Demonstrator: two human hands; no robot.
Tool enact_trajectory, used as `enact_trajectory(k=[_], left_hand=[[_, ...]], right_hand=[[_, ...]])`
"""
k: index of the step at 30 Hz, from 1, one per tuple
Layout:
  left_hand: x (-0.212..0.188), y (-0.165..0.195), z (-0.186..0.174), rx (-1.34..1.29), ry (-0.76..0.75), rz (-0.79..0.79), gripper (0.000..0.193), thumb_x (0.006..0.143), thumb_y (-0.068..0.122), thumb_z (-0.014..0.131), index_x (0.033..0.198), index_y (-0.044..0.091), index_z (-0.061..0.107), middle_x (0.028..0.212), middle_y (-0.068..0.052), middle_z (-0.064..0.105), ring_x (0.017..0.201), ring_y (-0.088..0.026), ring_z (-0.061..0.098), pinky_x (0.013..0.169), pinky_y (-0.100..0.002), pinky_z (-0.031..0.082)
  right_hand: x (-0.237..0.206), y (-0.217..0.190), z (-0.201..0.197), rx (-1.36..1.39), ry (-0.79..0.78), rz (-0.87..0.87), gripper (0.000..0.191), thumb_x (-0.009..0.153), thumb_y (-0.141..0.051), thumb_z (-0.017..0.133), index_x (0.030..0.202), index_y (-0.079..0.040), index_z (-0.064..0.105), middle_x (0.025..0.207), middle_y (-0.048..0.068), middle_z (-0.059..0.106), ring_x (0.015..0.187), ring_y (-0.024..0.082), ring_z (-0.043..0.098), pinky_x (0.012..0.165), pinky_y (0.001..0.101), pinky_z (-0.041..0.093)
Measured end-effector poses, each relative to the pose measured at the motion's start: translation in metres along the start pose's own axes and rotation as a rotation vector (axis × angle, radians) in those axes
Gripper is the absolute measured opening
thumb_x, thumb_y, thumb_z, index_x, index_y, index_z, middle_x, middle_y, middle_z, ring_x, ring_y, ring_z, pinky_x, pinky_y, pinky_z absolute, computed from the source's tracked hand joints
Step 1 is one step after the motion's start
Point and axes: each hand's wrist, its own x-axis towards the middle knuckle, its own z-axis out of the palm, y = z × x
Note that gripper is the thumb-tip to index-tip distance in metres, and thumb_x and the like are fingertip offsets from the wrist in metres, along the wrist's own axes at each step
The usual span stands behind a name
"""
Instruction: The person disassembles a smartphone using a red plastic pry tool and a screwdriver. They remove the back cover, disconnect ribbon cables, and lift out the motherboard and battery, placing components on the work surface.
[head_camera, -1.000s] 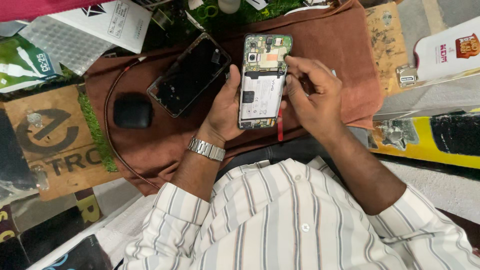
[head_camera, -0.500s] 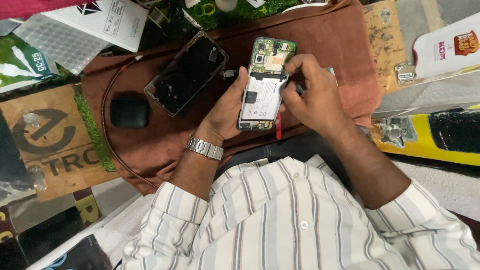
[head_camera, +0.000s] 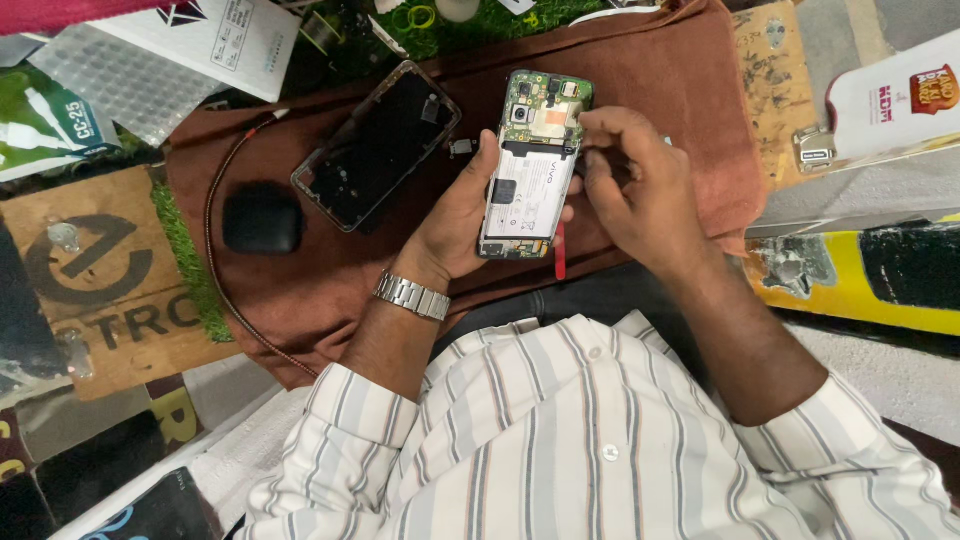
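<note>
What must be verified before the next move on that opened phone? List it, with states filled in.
1. The opened phone sits firmly in the left hand: ok.
2. The right hand has its fingertips at the phone's upper right edge: ok.
3. What the right grip pinches: cannot tell.
4. The detached screen lies flat on the brown cloth, apart from both hands: ok.
5. The red tool under the phone is held: cannot tell.

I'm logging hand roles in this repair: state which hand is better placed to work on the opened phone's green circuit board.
Right. The right hand has its fingertips at the green circuit board, while the left hand grips the opened phone from the side, steadying it.
</note>
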Motion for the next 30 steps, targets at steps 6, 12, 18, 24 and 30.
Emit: enact_trajectory(k=[6, 12, 18, 24, 30], left_hand=[[-0.002, 0.0, -0.001, 0.037, 0.007, 0.004, 0.075, 0.109, 0.063, 0.032, 0.152, 0.004, 0.048, 0.131, -0.02, 0.067, 0.11, -0.028, 0.073, 0.09, -0.046, 0.064], [0.002, -0.002, -0.007, -0.02, 0.099, 0.035, 0.074, 0.109, 0.061, 0.027, 0.149, 0.003, 0.049, 0.133, -0.022, 0.066, 0.11, -0.03, 0.072, 0.089, -0.048, 0.064], [0.007, -0.004, -0.015, -0.064, 0.164, 0.069, 0.069, 0.114, 0.054, 0.023, 0.151, 0.002, 0.049, 0.137, -0.026, 0.064, 0.11, -0.035, 0.072, 0.089, -0.049, 0.063], [0.007, -0.003, -0.015, -0.079, 0.179, 0.049, 0.071, 0.11, 0.057, 0.022, 0.15, 0.004, 0.048, 0.138, -0.026, 0.061, 0.109, -0.034, 0.072, 0.086, -0.054, 0.064], [0.005, -0.001, -0.011, -0.048, 0.16, 0.062, 0.081, 0.106, 0.067, 0.023, 0.15, 0.004, 0.048, 0.137, -0.025, 0.062, 0.11, -0.033, 0.072, 0.086, -0.055, 0.064]], right_hand=[[-0.003, 0.005, 0.001, -0.247, 0.038, -0.1, 0.012, 0.103, 0.003, 0.071, 0.113, -0.002, 0.065, 0.108, 0.016, 0.072, 0.098, 0.029, 0.073, 0.084, 0.0357, 0.057], [-0.012, 0.006, 0.004, -0.239, 0.05, -0.072, 0.007, 0.106, 0.002, 0.065, 0.111, -0.001, 0.061, 0.11, 0.015, 0.068, 0.099, 0.032, 0.069, 0.086, 0.0391, 0.055], [-0.022, 0.002, 0.001, -0.243, 0.057, -0.098, 0.007, 0.106, 0.001, 0.065, 0.111, -0.003, 0.061, 0.114, 0.014, 0.069, 0.106, 0.032, 0.069, 0.094, 0.0404, 0.054], [-0.033, -0.012, -0.011, -0.209, 0.081, -0.056, 0.005, 0.109, -0.001, 0.065, 0.111, -0.002, 0.06, 0.115, 0.014, 0.07, 0.107, 0.029, 0.07, 0.094, 0.0376, 0.055], [-0.043, -0.027, -0.017, -0.24, 0.075, -0.053, 0.006, 0.107, -0.001, 0.067, 0.111, -0.002, 0.062, 0.116, 0.014, 0.072, 0.106, 0.028, 0.07, 0.094, 0.037, 0.055]])
